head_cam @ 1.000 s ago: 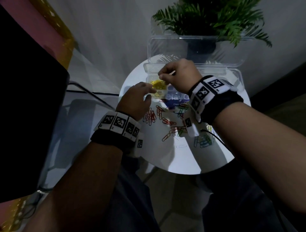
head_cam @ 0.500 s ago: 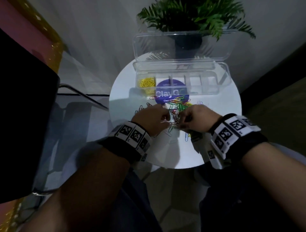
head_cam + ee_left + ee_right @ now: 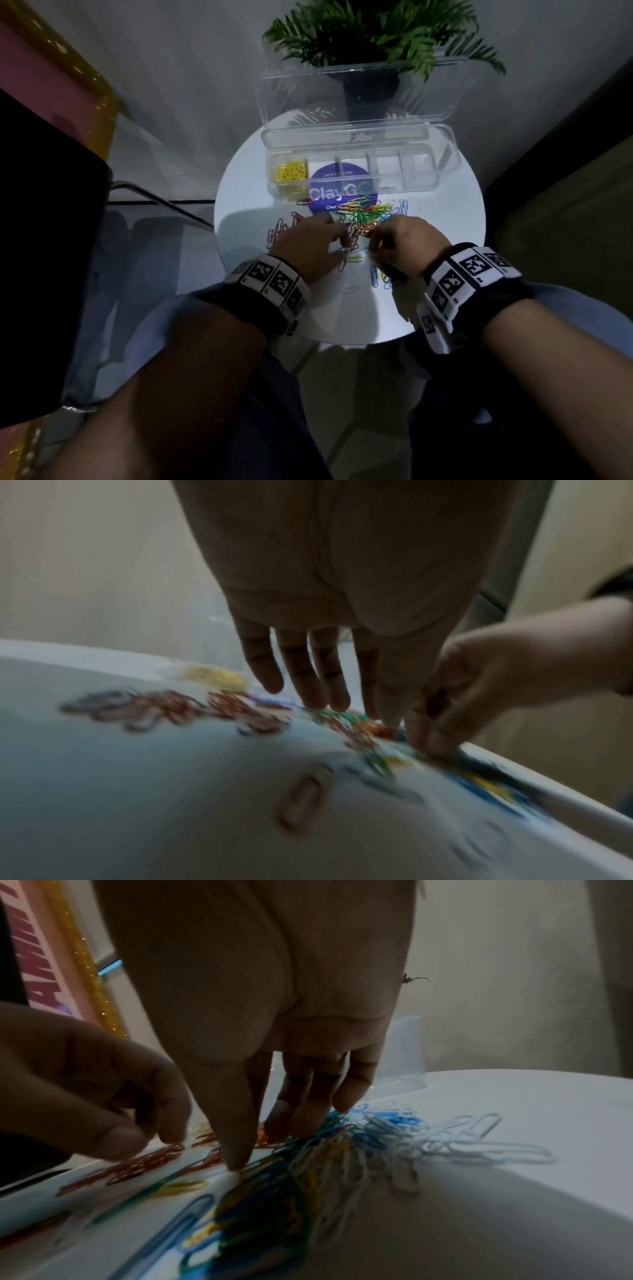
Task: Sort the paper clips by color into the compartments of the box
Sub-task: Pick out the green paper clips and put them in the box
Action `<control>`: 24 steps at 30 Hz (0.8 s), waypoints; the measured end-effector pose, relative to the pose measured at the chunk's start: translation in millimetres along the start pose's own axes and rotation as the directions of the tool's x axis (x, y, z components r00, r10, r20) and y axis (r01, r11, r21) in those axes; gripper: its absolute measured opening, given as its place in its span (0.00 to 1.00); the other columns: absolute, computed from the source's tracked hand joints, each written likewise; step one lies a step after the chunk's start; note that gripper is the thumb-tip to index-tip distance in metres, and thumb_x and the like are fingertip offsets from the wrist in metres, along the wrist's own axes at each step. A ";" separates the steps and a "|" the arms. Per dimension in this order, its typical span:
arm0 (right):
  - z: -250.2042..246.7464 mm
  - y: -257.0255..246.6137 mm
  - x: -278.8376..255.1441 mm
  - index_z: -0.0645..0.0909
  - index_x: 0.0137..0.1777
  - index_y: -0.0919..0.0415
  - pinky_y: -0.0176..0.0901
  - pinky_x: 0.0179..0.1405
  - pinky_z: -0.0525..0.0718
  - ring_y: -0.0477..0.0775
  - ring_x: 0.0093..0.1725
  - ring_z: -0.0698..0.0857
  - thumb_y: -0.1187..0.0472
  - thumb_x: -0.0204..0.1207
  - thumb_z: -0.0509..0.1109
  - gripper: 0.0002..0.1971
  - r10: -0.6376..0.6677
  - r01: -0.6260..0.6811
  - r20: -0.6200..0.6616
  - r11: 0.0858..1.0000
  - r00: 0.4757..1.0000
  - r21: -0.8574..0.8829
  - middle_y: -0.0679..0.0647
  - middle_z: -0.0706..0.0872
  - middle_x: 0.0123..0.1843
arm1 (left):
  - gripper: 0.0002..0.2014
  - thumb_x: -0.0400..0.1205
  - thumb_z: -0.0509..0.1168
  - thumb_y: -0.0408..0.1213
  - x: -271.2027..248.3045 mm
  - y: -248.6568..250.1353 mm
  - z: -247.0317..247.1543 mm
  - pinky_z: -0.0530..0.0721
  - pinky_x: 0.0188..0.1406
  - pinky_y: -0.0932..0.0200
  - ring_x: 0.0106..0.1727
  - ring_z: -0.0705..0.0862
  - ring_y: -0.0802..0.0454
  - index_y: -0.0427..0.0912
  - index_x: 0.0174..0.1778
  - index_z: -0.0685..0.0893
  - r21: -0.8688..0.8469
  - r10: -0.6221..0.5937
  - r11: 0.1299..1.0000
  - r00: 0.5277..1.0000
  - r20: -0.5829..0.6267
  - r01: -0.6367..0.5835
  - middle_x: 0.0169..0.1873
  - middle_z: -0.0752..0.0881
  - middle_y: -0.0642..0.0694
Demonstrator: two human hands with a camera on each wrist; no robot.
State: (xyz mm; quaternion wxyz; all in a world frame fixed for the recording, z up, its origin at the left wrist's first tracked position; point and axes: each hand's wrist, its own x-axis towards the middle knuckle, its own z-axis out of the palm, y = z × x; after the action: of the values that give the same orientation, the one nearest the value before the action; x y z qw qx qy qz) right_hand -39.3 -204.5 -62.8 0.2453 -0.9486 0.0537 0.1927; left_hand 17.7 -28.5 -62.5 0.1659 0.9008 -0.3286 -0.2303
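Note:
A clear compartment box (image 3: pixel 421 186) stands at the back of the round white table (image 3: pixel 445 260), lid up. Its leftmost compartment holds yellow paper clips (image 3: pixel 291 171); the other compartments look bare. A mixed pile of coloured clips (image 3: pixel 363 212) lies in front of the box. My left hand (image 3: pixel 337 236) rests on the pile's near left edge, its fingers (image 3: pixel 308 691) straight and touching clips. My right hand (image 3: pixel 375 238) is beside it, thumb tip on the table and fingertips (image 3: pixel 301 1123) down in the clips. Neither hand visibly holds a clip.
Red clips (image 3: pixel 281 229) lie spread left of the pile, blue and white ones (image 3: pixel 376 279) near the right wrist. A single yellow clip (image 3: pixel 354 259) lies between the hands. A potted plant (image 3: pixel 370 37) stands behind the open lid (image 3: pixel 359 92). A purple round sticker (image 3: pixel 329 195) shows under the box.
One second ago both hands were up at the yellow compartment. They have come back toward me onto the pile and have stayed there over the last half second.

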 end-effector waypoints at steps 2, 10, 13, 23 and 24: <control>1.1 -0.5 -1.7 0.86 0.47 0.55 0.46 0.50 0.81 0.58 0.51 0.84 0.63 0.71 0.69 0.08 -0.003 0.003 -0.009 0.999 1.000 -0.032 0.55 0.82 0.49 | 0.12 0.79 0.66 0.45 0.7 6.9 8.5 0.78 0.57 0.53 0.60 0.78 0.47 0.49 0.57 0.82 0.053 0.063 0.996 0.997 0.039 -0.065 0.58 0.79 0.47; 3.6 13.6 -10.5 0.84 0.43 0.55 0.43 0.49 0.80 0.54 0.46 0.82 0.60 0.64 0.78 0.08 -0.001 0.001 0.078 1.000 0.997 0.000 0.50 0.77 0.45 | 0.09 0.78 0.67 0.44 12.7 8.6 19.3 0.80 0.55 0.50 0.58 0.81 0.43 0.47 0.51 0.84 0.266 0.096 0.959 0.995 0.002 -0.093 0.55 0.83 0.47; 10.1 17.1 -8.3 0.83 0.44 0.57 0.44 0.51 0.79 0.57 0.49 0.83 0.58 0.66 0.77 0.09 -0.024 0.023 0.022 0.999 0.999 0.023 0.55 0.78 0.49 | 0.08 0.79 0.64 0.42 13.6 8.5 17.7 0.79 0.55 0.50 0.58 0.81 0.43 0.45 0.50 0.84 0.269 0.071 0.961 0.997 -0.002 -0.068 0.54 0.83 0.45; 12.6 28.0 -10.3 0.82 0.41 0.61 0.34 0.42 0.71 0.51 0.40 0.80 0.62 0.74 0.71 0.04 0.067 -0.019 -0.154 0.955 0.986 0.296 0.52 0.78 0.40 | 0.07 0.84 0.55 0.37 6.1 13.1 17.4 0.77 0.52 0.48 0.53 0.81 0.39 0.41 0.50 0.77 0.146 -0.010 0.989 0.999 -0.052 0.018 0.50 0.83 0.40; 9.9 27.7 -10.1 0.83 0.39 0.60 0.31 0.40 0.72 0.45 0.37 0.78 0.61 0.73 0.72 0.04 0.090 -0.023 -0.172 0.932 0.981 0.360 0.48 0.77 0.38 | 0.06 0.83 0.55 0.36 5.3 12.0 15.2 0.77 0.50 0.49 0.50 0.81 0.40 0.41 0.49 0.77 0.068 -0.028 0.997 0.998 -0.059 0.032 0.48 0.83 0.40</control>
State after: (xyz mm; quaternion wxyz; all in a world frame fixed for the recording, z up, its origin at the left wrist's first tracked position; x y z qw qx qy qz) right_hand -57.4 -223.8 -79.1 0.4016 -0.9001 0.1377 0.0974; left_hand 7.1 -43.0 -71.4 0.1409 0.9170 -0.3179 -0.1952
